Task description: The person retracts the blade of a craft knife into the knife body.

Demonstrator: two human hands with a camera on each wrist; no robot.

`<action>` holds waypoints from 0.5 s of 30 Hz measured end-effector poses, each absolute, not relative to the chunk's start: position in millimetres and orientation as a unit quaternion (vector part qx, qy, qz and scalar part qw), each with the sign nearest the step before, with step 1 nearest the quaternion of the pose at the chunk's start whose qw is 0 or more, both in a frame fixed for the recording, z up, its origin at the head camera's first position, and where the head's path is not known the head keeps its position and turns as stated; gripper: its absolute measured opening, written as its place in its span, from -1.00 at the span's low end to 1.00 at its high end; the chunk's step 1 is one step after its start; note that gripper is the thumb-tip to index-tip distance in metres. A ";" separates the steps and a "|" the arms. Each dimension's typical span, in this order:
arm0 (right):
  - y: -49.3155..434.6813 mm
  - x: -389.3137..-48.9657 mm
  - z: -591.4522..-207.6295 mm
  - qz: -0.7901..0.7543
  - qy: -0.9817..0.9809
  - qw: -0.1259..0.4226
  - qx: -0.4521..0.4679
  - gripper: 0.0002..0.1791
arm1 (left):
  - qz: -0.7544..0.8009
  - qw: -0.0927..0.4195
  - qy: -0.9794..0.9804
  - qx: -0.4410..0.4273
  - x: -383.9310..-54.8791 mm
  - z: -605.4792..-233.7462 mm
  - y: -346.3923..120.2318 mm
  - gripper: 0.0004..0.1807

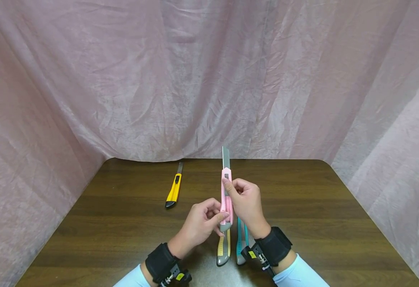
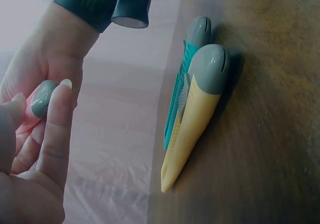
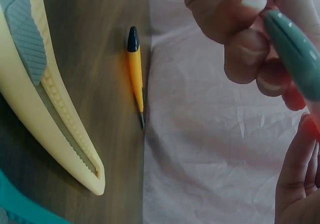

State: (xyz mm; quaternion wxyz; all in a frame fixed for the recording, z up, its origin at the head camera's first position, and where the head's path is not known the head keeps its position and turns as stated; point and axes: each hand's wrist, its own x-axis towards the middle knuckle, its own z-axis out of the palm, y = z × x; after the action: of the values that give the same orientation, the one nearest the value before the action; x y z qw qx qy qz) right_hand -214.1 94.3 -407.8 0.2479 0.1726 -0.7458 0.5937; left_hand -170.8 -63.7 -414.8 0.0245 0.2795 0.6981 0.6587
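Note:
A pink utility knife [image 1: 226,205] is held up over the table, its long blade [image 1: 226,157] extended and pointing away from me. My left hand [image 1: 200,223] pinches the knife's lower part near its grey end cap [image 2: 44,99]. Higher on the body my right hand [image 1: 248,203] grips it, thumb on the front face around the slider. Below the hands a cream utility knife [image 1: 220,248] lies on the table, with a teal utility knife [image 1: 239,239] beside it. In the right wrist view the pink knife's blade is out of sight.
A yellow and black utility knife [image 1: 174,191] with some blade showing lies on the table's far left part. The brown wooden table [image 1: 302,207] has rounded far corners. Pinkish curtain [image 1: 209,79] hangs behind and at both sides of it.

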 end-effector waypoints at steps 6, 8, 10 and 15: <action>96.0 -216.2 -407.8 0.611 -0.729 0.259 0.167 -0.68 | 0.652 -0.008 0.691 0.311 -170.8 -413.6 -65.4 -0.87; 96.7 -216.2 -408.1 0.613 -0.729 0.258 0.161 -0.68 | 0.649 -0.014 0.692 0.315 -170.5 -413.4 -65.7 -0.85; 97.1 -215.9 -408.8 0.610 -0.734 0.254 0.154 -0.65 | 0.650 -0.013 0.691 0.314 -170.3 -413.3 -65.6 -0.86; 96.1 -215.1 -409.7 0.601 -0.748 0.245 0.140 -0.57 | 0.652 0.001 0.695 0.305 -169.8 -413.3 -65.6 -0.86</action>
State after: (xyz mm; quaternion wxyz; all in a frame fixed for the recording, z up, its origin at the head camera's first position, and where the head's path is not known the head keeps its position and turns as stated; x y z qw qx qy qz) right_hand -215.1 96.1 -409.7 0.2452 0.1399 -0.7479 0.6008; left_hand -169.8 -65.6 -413.3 0.0010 0.3051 0.6946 0.6515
